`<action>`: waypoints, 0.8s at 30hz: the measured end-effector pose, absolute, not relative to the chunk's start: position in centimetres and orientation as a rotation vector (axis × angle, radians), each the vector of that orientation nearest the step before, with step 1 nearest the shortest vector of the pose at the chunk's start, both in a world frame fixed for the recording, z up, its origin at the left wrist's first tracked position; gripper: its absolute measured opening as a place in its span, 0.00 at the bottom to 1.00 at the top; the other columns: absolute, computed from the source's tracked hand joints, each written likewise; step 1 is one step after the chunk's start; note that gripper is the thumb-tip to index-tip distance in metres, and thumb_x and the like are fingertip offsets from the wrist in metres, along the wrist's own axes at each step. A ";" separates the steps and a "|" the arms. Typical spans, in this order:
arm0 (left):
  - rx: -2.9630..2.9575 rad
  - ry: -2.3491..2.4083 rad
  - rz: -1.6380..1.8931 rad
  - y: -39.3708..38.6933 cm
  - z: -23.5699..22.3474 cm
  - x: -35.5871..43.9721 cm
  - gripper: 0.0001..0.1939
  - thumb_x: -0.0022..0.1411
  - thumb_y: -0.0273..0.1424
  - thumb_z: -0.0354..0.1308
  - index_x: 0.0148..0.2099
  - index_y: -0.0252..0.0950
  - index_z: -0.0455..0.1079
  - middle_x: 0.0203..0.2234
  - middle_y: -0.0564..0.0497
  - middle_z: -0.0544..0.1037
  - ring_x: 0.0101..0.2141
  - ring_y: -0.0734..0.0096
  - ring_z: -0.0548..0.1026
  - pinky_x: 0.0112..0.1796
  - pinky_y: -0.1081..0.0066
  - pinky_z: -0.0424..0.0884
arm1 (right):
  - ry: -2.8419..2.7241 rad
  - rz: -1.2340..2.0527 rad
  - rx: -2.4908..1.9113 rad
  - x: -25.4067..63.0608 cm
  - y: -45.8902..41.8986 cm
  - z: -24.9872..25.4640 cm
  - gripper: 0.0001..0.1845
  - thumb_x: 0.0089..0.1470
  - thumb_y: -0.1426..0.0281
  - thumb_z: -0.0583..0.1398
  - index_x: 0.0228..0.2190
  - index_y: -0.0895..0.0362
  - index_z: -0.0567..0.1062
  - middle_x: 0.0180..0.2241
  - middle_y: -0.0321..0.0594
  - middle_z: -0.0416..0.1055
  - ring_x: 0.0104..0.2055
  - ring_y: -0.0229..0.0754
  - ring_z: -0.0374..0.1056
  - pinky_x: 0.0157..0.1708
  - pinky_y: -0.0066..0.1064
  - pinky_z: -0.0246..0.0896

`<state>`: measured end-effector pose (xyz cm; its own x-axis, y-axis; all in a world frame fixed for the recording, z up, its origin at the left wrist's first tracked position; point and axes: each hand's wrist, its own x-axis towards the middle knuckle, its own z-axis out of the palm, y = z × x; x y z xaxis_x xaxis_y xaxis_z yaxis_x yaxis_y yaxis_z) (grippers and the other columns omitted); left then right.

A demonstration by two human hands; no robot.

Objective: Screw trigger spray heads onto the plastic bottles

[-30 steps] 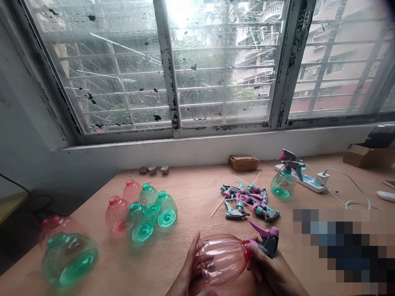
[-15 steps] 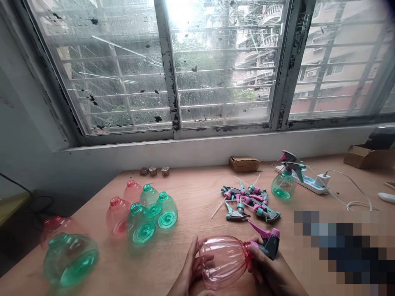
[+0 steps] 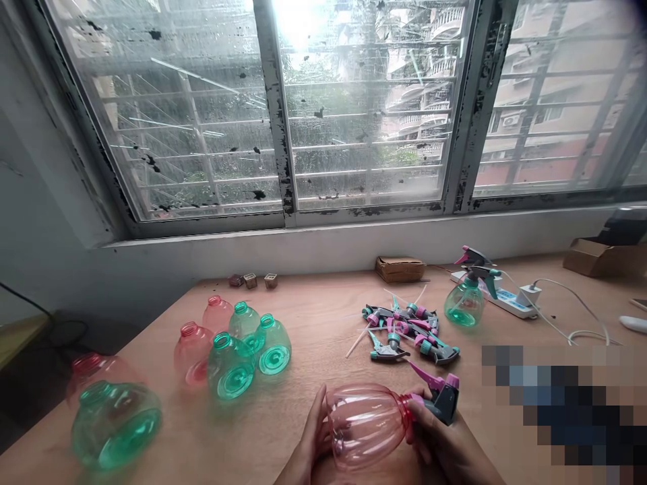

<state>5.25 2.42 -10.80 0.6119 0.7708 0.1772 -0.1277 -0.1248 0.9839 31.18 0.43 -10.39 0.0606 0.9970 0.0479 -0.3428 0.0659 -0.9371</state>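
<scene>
A clear red spray bottle [image 3: 368,423] lies on its side in the air between my hands, its base to the left. My left hand [image 3: 314,431] is wrapped round the base end; some of its fingers are hidden behind the bottle. At the neck, my right hand [image 3: 439,431] grips the collar of a dark grey and pink trigger spray head [image 3: 445,396], which sits on the bottle's mouth. Beyond the bottle lies a pile of loose spray heads [image 3: 404,330] in grey, pink and teal, with thin white tubes.
Several open green bottles [image 3: 232,370] and red bottles [image 3: 195,350] stand on the left. Toward the back right, a green bottle with a spray head [image 3: 464,303] stands by a white power strip [image 3: 515,303]. Cardboard boxes [image 3: 400,269] and small blocks [image 3: 271,281] sit near the wall.
The bottle has turned slightly in my hands, and my left fingers have shifted around its base. My right hand stays at the neck. Everything else on the table is unmoved.
</scene>
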 end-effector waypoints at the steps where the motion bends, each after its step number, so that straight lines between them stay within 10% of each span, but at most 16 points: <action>1: 1.513 0.544 0.856 2.4 -11.0 5.2 0.54 0.60 0.49 0.65 0.74 0.48 0.32 0.70 0.43 0.54 0.64 0.45 0.62 0.63 0.54 0.57 | -0.941 1.277 -0.930 31.2 0.4 -10.4 0.22 0.56 0.51 0.65 0.29 0.56 0.68 0.19 0.34 0.73 0.15 0.30 0.60 0.17 0.21 0.48; 24: 1.565 0.615 0.840 2.5 -11.6 4.8 0.51 0.60 0.48 0.64 0.74 0.46 0.37 0.68 0.42 0.54 0.62 0.46 0.63 0.61 0.54 0.60 | -0.923 1.269 -0.936 31.1 0.5 -10.5 0.22 0.54 0.51 0.66 0.30 0.56 0.69 0.18 0.34 0.73 0.15 0.32 0.59 0.16 0.23 0.50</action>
